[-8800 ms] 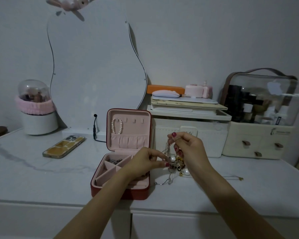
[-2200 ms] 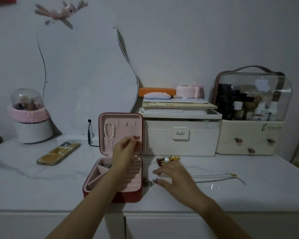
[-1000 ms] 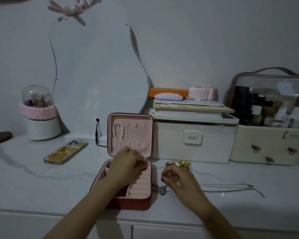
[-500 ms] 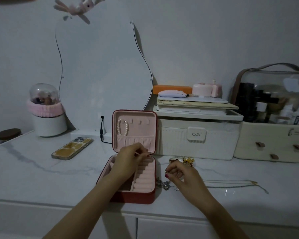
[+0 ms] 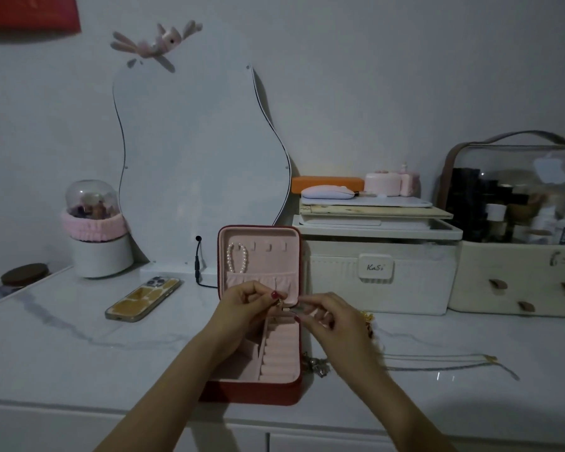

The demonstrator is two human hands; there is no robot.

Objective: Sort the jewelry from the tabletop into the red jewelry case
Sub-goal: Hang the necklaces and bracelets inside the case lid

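Above the red jewelry case (image 5: 268, 391), both hands pinch a small piece (image 5: 279, 302).

We see a glossy, marble-veined tabletop (image 5: 79, 334) across the lower frame. The jewelry case (image 5: 258, 391) at centre has a matt red shell and soft, velvety pink lining. A pearl bracelet (image 5: 237, 257) gleams in its lid. At right, thin metal chains (image 5: 437, 362) shine, and a clear plastic bag (image 5: 516, 190) looks glossy.
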